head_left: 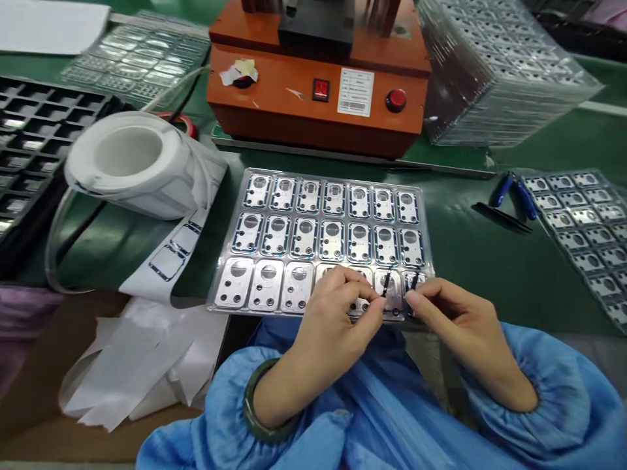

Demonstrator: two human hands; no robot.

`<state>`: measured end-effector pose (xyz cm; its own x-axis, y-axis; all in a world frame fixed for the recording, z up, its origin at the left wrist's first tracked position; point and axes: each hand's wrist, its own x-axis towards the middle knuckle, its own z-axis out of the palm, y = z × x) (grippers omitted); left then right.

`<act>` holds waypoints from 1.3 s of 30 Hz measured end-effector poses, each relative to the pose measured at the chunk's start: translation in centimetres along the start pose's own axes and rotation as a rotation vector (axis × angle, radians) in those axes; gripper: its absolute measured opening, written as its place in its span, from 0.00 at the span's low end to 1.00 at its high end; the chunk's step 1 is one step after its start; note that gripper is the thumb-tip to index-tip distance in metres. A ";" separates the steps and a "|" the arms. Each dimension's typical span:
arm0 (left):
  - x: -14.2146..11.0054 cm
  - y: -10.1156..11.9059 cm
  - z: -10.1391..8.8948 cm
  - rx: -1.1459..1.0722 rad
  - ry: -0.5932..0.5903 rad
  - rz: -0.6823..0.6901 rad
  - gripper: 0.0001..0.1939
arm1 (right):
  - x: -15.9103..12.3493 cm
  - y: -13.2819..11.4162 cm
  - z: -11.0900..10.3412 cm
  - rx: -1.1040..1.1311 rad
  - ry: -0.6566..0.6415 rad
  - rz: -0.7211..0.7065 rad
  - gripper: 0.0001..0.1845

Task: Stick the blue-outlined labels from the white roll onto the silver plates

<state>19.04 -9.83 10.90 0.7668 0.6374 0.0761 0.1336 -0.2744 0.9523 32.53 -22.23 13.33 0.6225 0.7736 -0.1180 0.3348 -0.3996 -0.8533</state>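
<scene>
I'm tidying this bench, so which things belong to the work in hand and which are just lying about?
Probably in the work:
clear tray and its metal plates
dark strips by the left hand and right hand
white roll with dark frames
tray stack

Seemingly just lying about:
blue-handled tool
red ring, partly hidden
paper scraps

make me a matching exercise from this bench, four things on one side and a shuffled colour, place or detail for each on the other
1. left hand
2. clear tray of metal plates
3. white roll
4. machine with red buttons

A. orange
B. beneath the left hand and the right hand
C. left of the tray
D. green bangle at its wrist

Pairs: 1-D, 2-B, 3-C, 4-A
</scene>
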 end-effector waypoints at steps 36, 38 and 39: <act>0.2 -0.1 1.3 0.465 -0.084 0.097 0.06 | 0.2 1.4 0.1 -0.206 -0.125 -0.029 0.11; 0.1 -0.1 1.3 0.466 -0.087 0.100 0.06 | 0.2 1.4 0.1 -0.200 -0.130 -0.024 0.11; 0.1 -0.1 1.3 0.466 -0.089 0.102 0.05 | 0.2 1.4 0.0 -0.197 -0.132 -0.021 0.11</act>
<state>19.97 -10.69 10.40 0.8383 0.5324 0.1172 0.3068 -0.6385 0.7059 33.11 -22.61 12.11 0.5205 0.8352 -0.1776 0.4862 -0.4608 -0.7425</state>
